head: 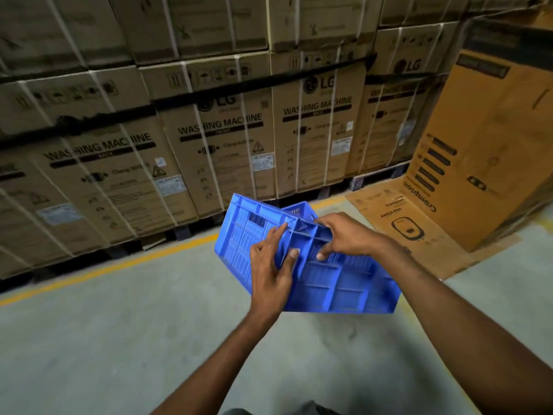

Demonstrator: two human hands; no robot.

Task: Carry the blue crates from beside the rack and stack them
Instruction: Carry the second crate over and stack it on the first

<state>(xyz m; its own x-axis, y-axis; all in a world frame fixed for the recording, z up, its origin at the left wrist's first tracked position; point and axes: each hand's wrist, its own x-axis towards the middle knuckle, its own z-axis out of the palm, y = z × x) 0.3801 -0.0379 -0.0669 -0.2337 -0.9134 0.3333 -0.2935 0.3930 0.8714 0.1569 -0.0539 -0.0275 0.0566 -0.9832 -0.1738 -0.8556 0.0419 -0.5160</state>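
the whole top half of the frame is filled by a wall of boxes (209, 130), strapped and stacked on pallets, probably so they can be moved as blocks. a tall orange box (493, 151) is stood at the right edge, with a flattened cardboard sheet (398, 223) laid on the floor (119, 339) in front of it. a yellow line (119, 265) is painted along the foot of the stacks, likely to mark the walkway.

the crate (314, 265) is held in the middle of the frame, lifted off the floor and tipped over so one corner points up toward the hands. it looks like it's being turned or steadied mid-carry, so a better hold can be taken. no stack is seen yet.

the left hand (269, 265) is laid flat against the left wall, fingers spread, pressing rather than clamped. the right hand (344, 238) is hooked over the upper rim, fingers curled round the edge, so most of the weight is probably taken there.
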